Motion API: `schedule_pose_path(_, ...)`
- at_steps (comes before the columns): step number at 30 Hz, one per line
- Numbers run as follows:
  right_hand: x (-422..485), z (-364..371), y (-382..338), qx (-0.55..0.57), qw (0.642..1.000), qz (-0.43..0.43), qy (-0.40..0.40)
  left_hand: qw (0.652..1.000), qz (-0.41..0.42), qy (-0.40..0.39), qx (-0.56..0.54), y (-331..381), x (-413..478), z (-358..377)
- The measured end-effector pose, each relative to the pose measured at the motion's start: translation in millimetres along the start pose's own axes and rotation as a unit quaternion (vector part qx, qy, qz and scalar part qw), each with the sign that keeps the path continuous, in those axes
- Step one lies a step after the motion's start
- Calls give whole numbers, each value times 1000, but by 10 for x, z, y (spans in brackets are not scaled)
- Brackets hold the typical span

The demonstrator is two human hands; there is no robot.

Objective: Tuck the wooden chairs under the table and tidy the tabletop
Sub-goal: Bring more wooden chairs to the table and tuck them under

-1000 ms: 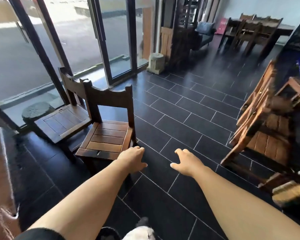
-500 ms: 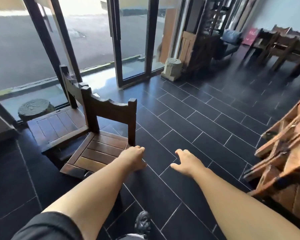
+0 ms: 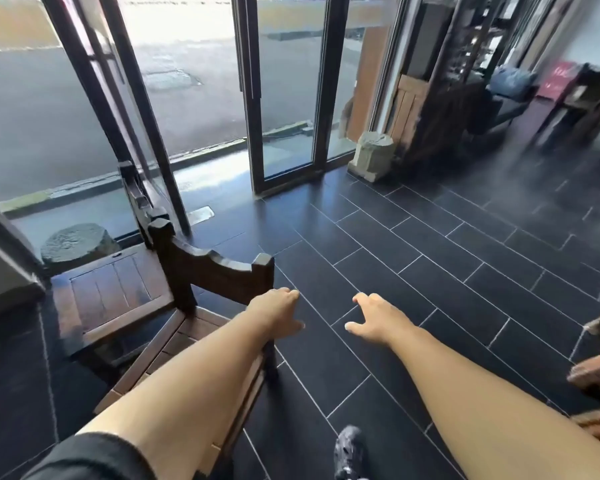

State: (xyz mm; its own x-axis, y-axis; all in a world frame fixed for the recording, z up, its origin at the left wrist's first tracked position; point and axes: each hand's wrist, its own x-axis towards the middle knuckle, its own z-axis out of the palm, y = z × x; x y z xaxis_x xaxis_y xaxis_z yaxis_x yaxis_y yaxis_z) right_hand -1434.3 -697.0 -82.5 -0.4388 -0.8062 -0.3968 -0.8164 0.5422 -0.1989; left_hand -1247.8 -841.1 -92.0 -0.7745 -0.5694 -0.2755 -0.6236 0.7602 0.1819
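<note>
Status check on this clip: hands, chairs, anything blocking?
Left hand and right hand empty, stretched forward. Near chair ungripped, second chair beside it. Wooden stack at right edge.

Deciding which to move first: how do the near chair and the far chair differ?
The near chair has a paler slatted seat, partly under the left arm; the far chair has a darker, glossy seat, uncovered. The far chair stands nearer the glass door. Both are wooden with dark backs.

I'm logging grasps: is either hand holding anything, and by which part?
Nothing is held: the left hand hangs open by the near chair, the right hand open over the floor.
</note>
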Motion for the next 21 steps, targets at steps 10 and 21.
schedule_pose_path(10,2008,-1030,509,-8,996,-89,-7,994,-111,7,-2,-176,1622,-482)
schedule_pose_path(21,3579,-1767,183,-93,973,-205,-59,948,-295,15,-116,-627,2472,-698)
